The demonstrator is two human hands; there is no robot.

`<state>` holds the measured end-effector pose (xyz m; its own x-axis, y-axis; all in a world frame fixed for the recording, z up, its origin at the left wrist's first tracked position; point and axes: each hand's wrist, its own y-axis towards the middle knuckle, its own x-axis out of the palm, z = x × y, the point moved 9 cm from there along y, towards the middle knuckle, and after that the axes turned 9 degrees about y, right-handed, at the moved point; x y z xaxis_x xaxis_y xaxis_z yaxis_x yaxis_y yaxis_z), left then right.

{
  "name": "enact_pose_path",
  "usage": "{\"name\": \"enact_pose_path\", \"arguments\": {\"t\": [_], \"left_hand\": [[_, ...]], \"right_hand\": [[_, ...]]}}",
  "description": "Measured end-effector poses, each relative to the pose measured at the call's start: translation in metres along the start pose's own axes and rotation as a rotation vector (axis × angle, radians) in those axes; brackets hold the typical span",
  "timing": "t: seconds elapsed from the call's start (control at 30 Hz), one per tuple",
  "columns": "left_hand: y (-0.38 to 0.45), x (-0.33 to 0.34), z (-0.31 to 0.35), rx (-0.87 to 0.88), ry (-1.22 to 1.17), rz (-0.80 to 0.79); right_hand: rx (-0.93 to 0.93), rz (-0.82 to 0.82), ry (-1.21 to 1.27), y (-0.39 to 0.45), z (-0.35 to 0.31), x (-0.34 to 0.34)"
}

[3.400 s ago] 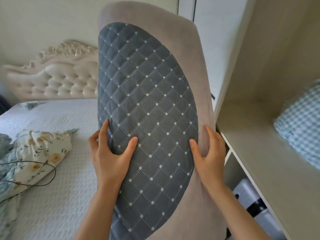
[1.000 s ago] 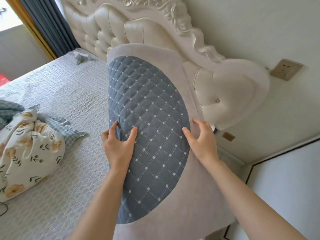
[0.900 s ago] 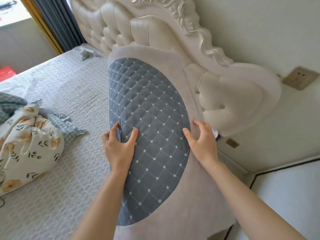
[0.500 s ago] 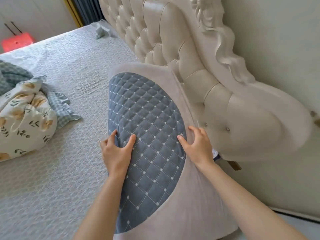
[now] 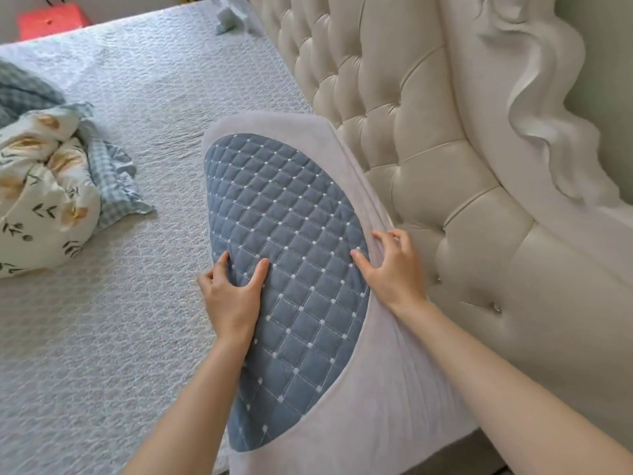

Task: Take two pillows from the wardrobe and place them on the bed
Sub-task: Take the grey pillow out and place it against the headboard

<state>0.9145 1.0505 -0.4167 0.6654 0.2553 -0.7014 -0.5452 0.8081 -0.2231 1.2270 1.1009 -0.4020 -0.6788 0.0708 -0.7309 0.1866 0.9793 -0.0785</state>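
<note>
Between my two hands: one pillow (image 5: pixel 291 234), grey with a quilted blue oval panel. It lies lengthwise along the head of the bed (image 5: pixel 130 337), its far edge running beside the padded headboard (image 5: pixel 428 149); whether its full weight is down I cannot tell.

Left hand (image 5: pixel 233 296): fingers curled over the near edge of the blue panel, thumb on top, pinching the fabric.

Right hand (image 5: pixel 390 265): thumb pressed on the panel's rim, fingers bent into the grey border on the headboard side, gripping it.

To the left of my left hand, well apart: a bundled floral quilt (image 5: pixel 41 200) with checked trim, on the bedcover. Further off, a small crumpled cloth (image 5: pixel 227 17) near the headboard and a red bag (image 5: pixel 51 20) beyond the bed.

Progress, as I judge it: first pillow out of the wardrobe and at its place, release not yet made. No second pillow shows on the bed, so that fetch remains. Wardrobe not in view.
</note>
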Motion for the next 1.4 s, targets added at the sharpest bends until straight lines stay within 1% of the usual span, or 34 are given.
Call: {"name": "enact_pose_path", "arguments": {"t": [0.1, 0.2, 0.23, 0.27, 0.33, 0.4, 0.43, 0.47, 0.5, 0.53, 0.6, 0.67, 0.73, 0.8, 0.87, 0.93, 0.97, 1.0, 1.03, 1.1, 1.13, 1.17, 1.2, 1.23, 1.3, 1.4], "left_hand": [[0.035, 0.028, 0.006, 0.011, -0.051, 0.015], [0.071, 0.056, 0.008, -0.008, -0.159, 0.044], [0.083, 0.071, 0.008, 0.012, -0.135, 0.012], [0.094, 0.090, 0.006, 0.040, -0.064, -0.077], [0.103, 0.142, -0.005, 0.063, 0.063, -0.385], [0.089, 0.190, -0.027, 0.002, 0.125, -0.720], [0.078, 0.209, -0.040, -0.024, 0.160, -0.837], [0.069, 0.222, -0.052, -0.022, 0.213, -0.893], [0.062, 0.229, -0.064, 0.003, 0.274, -0.897], [0.058, 0.233, -0.071, 0.039, 0.311, -0.863], [0.055, 0.233, -0.080, 0.069, 0.276, -0.788], [0.053, 0.231, -0.085, 0.081, 0.211, -0.750], [0.052, 0.228, -0.085, 0.091, 0.197, -0.714], [0.051, 0.225, -0.084, 0.073, 0.196, -0.661], [0.047, 0.221, -0.090, -0.018, 0.131, -0.606], [0.039, 0.220, -0.102, -0.162, 0.031, -0.588], [0.032, 0.221, -0.108, -0.238, -0.008, -0.597], [0.024, 0.223, -0.114, -0.310, -0.036, -0.615], [0.017, 0.226, -0.118, -0.371, -0.060, -0.634], [0.004, 0.230, -0.126, -0.473, -0.125, -0.661], [-0.001, 0.231, -0.127, -0.513, -0.157, -0.669], [-0.004, 0.232, -0.128, -0.532, -0.174, -0.673], [-0.005, 0.233, -0.129, -0.529, -0.174, -0.670], [-0.004, 0.234, -0.128, -0.507, -0.166, -0.660], [0.002, 0.235, -0.124, -0.445, -0.165, -0.633], [0.009, 0.236, -0.119, -0.392, -0.172, -0.601]], "right_hand": [[-0.036, 0.031, -0.026, 0.046, 0.001, 0.012], [-0.088, 0.071, -0.013, 0.090, 0.006, 0.023], [-0.114, 0.074, -0.008, 0.103, 0.010, 0.029], [-0.150, 0.060, -0.028, 0.114, 0.014, 0.036], [-0.213, -0.045, -0.134, 0.128, 0.028, 0.062], [-0.191, -0.272, -0.274, 0.125, 0.056, 0.101], [-0.160, -0.390, -0.364, 0.117, 0.073, 0.121], [-0.135, -0.464, -0.438, 0.108, 0.090, 0.136], [-0.126, -0.470, -0.474, 0.099, 0.101, 0.144], [-0.130, -0.426, -0.473, 0.093, 0.107, 0.145], [-0.142, -0.343, -0.422, 0.082, 0.111, 0.139], [-0.145, -0.316, -0.398, 0.072, 0.115, 0.133], [-0.134, -0.304, -0.395, 0.060, 0.119, 0.127], [-0.099, -0.285, -0.379, 0.047, 0.125, 0.117], [-0.048, -0.232, -0.374, 0.032, 0.130, 0.103], [0.053, -0.141, -0.347, 0.014, 0.140, 0.089], [0.163, -0.074, -0.286, 0.004, 0.151, 0.081], [0.348, 0.000, -0.166, -0.008, 0.168, 0.074], [0.602, 0.057, 0.010, -0.024, 0.191, 0.072], [1.133, 0.069, 0.467, -0.063, 0.222, 0.095], [1.310, 0.043, 0.709, -0.077, 0.223, 0.113], [1.399, 0.026, 0.932, -0.081, 0.219, 0.128], [1.416, 0.032, 1.081, -0.078, 0.213, 0.137], [1.393, 0.048, 1.134, -0.073, 0.208, 0.141], [1.341, 0.079, 1.077, -0.065, 0.204, 0.140], [1.323, 0.068, 1.037, -0.061, 0.200, 0.141]]}}
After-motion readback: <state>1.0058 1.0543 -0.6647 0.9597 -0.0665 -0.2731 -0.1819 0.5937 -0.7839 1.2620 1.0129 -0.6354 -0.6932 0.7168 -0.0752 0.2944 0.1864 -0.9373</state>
